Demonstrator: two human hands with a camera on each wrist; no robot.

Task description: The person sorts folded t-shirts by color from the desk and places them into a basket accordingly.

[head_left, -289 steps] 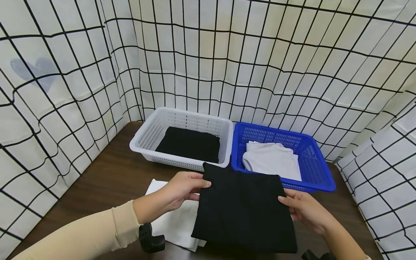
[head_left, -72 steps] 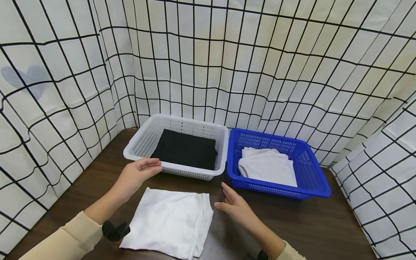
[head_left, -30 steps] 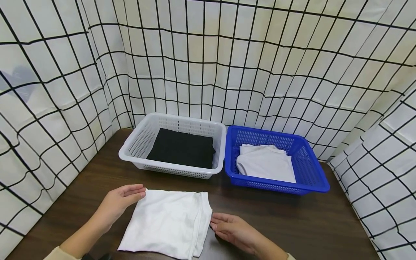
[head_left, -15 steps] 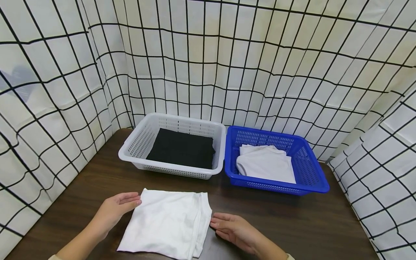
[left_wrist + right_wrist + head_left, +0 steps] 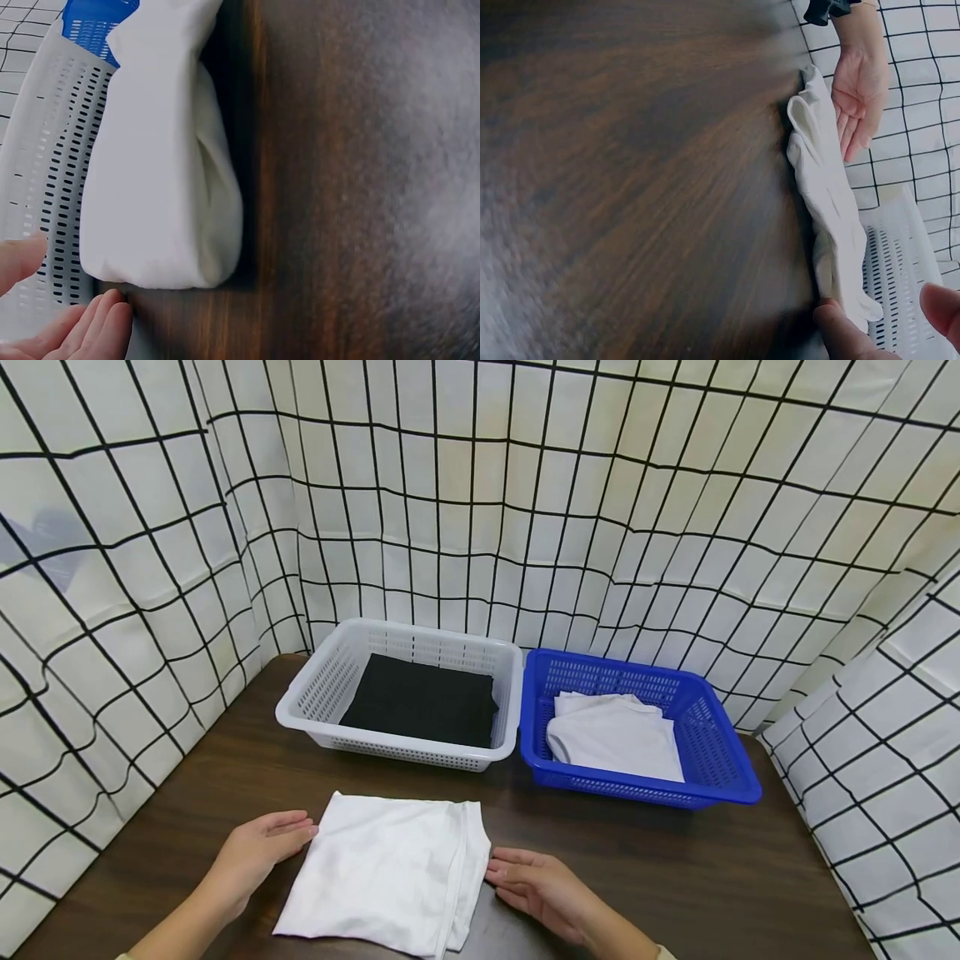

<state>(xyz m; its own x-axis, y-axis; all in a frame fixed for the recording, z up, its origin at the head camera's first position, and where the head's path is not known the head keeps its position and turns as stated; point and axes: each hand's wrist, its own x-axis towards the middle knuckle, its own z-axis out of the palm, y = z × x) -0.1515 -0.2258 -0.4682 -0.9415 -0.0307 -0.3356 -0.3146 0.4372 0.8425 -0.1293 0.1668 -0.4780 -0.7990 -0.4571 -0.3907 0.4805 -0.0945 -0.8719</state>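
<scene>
A folded white garment (image 5: 386,868) lies flat on the dark wooden table, with layered edges along its right side. My left hand (image 5: 251,856) is at its left edge, fingers extended and fingertips close to the cloth; in the left wrist view a small gap shows between the fingers (image 5: 101,326) and the folded end. On the other side, my right hand (image 5: 542,889) has loosely bent fingers at the garment's right edge. The right wrist view shows a fingertip (image 5: 832,319) touching the cloth's lower side, with the thumb apart from it. Neither hand grips the garment.
Behind the garment stands a white plastic basket (image 5: 397,752) holding folded black cloth (image 5: 420,702). Right beside it is a blue basket (image 5: 622,789) with folded white cloth (image 5: 615,739). A black-and-white grid curtain (image 5: 465,510) closes off the back and sides of the table (image 5: 675,877).
The black cloth held by both hands earlier now lies in the white basket. Both hands have come down beside the white garment; lately the left hand has slid slightly toward me along its edge.
</scene>
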